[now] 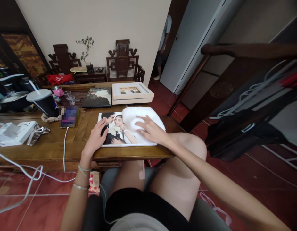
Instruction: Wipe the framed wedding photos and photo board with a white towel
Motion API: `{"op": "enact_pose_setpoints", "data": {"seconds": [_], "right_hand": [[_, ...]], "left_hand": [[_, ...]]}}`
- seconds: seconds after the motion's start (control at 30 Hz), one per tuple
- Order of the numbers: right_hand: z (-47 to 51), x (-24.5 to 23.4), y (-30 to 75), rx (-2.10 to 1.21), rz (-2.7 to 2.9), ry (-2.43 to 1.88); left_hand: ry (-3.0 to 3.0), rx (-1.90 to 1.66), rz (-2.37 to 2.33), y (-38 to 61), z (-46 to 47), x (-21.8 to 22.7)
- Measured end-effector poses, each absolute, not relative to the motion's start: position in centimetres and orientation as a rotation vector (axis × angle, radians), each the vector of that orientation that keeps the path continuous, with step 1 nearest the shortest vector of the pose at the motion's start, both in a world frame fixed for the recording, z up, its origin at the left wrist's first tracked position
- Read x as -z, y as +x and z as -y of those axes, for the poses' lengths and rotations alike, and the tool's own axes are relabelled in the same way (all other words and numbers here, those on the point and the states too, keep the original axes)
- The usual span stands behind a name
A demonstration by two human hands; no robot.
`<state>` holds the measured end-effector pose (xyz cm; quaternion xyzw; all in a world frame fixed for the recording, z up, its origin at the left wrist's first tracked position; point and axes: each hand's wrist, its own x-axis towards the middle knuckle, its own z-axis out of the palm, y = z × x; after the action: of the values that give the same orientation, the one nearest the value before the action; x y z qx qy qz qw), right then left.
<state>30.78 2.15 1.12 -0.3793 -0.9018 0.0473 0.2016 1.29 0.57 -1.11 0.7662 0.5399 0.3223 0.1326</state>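
Note:
A wedding photo panel or album, showing a couple in dark suit and white dress, lies flat at the table's front edge. Over its right part spreads a white fluffy cloth. My right hand presses down on this cloth, thumb and fingers around a bunched fold; the cloth hides what lies beneath. My left hand rests on the photo's left edge with its fingers stretched out, holding nothing.
Behind the photo lie a dark photo album and a pale box with a picture on top. Left are a phone on a cable, a lidded cup with straw and a power strip. A person stands in the doorway.

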Motion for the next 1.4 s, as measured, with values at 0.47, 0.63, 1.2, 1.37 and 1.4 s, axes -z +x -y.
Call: {"op": "enact_pose_setpoints", "data": {"seconds": [0.47, 0.63, 1.2, 1.37, 1.4], "right_hand": [[1.2, -2.1, 32.3, -0.197, 2.598, -0.938], [-4.4, -1.8, 31.4, -0.179, 2.498, -1.080], [-5.4, -0.1, 31.0, -0.142, 2.419, -1.079], [-3.5, -0.4, 30.7, -0.128, 2.465, -1.142], [-2.4, -0.6, 30.7, -0.132, 2.480, -1.141]], "left_hand": [[2.244, -0.940, -1.545, 1.1, -0.7, 1.2], [2.247, -0.937, -1.547, 1.2, -0.5, 0.8], [2.169, -0.906, -1.598, 1.5, -0.3, 0.5], [2.158, -0.928, -1.577, 1.4, -0.3, 0.7], [2.159, -0.925, -1.575, 1.4, -0.3, 0.8]]}}
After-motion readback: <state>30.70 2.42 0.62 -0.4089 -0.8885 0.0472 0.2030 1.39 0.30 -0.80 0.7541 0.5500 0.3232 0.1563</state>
